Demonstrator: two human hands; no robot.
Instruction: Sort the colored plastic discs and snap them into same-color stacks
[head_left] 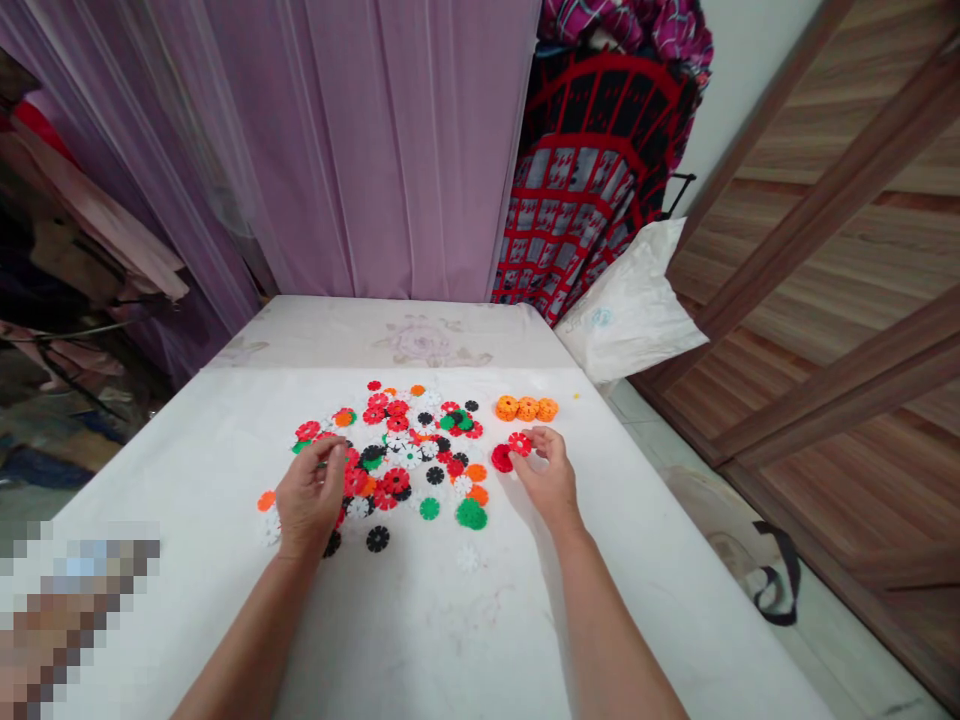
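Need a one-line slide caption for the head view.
Right hand holds a red disc beside orange discs; left hand reaches into the mixed pile.

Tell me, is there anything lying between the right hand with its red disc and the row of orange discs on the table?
Nothing visible. The right hand pinches a red disc beside another red disc. Between them and the orange discs only bare white table shows. The mixed pile lies to the left, under the left hand.
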